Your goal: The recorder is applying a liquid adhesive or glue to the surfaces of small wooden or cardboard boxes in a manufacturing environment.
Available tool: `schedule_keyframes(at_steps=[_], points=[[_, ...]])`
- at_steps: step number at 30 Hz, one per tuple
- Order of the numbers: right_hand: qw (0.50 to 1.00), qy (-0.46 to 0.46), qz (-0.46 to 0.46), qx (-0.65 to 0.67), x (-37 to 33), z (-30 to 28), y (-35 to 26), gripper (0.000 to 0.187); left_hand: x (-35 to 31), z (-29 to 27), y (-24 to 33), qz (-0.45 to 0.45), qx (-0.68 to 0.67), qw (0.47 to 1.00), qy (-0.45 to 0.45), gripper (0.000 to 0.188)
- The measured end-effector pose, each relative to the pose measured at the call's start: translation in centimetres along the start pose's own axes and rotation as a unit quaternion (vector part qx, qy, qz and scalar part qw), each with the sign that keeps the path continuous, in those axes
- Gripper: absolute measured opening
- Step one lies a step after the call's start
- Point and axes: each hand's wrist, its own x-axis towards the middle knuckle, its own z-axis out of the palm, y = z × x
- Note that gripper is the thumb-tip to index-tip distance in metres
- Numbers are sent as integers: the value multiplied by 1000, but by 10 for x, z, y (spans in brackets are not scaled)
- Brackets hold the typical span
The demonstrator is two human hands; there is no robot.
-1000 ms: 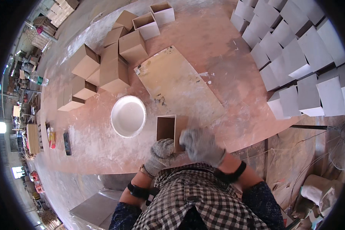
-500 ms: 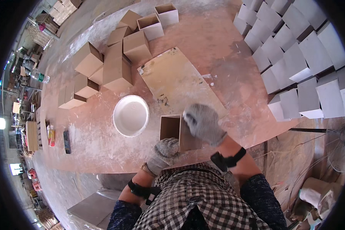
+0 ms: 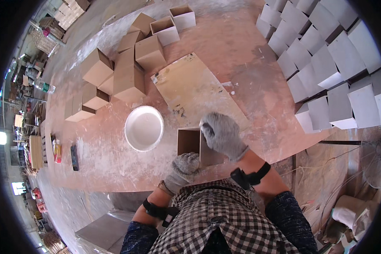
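Observation:
A small brown box [image 3: 189, 143] stands at the table's near edge, its open end showing a dark inside. My left hand [image 3: 183, 169], in a grey knit glove, is closed on the box's near edge. My right hand [image 3: 221, 134], in a matching glove, lies curled against the box's right face near the far corner; whatever its fingers hold, if anything, is hidden. To the left of the box is a round white tub [image 3: 144, 128] with white stuff inside. A yellowish board [image 3: 199, 86] with worn, stained edges lies just beyond the box.
Several brown boxes [image 3: 129, 78] cluster at the far left, with white-sided open boxes [image 3: 182, 19] behind. Rows of white boxes [image 3: 321, 70] crowd the right. A phone [image 3: 74, 157] lies on the reddish table [image 3: 101, 169] at left. A grey carton [image 3: 103, 230] sits below the table edge.
My right hand has shifted slightly left and up along the box's right face. My left hand stays on the box, which has barely moved.

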Motion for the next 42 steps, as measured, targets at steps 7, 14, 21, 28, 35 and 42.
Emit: schedule_keyframes(at_steps=[7, 14, 21, 28, 35, 42], points=[[978, -29, -202, 32, -55, -15, -44, 22, 4, -5, 6, -3, -22, 1000, -20, 27], [998, 66, 13, -22, 7, 1, -5, 3, -2, 8, 1, -33, -14, 999, -19, 27], [972, -85, -219, 18, -57, -7, -32, 16, 3, -6, 4, -11, -46, 999, -25, 37], [999, -2, 0, -34, 8, -4, 3, 20, 5, -13, 9, -46, -37, 998, -13, 27], [979, -128, -156, 12, -60, -8, -22, 19, -18, 3, -11, -58, -27, 998, -29, 30], [998, 12, 44, -38, -10, -6, 34, 13, -2, -6, -3, -45, -80, 994, -56, 35]])
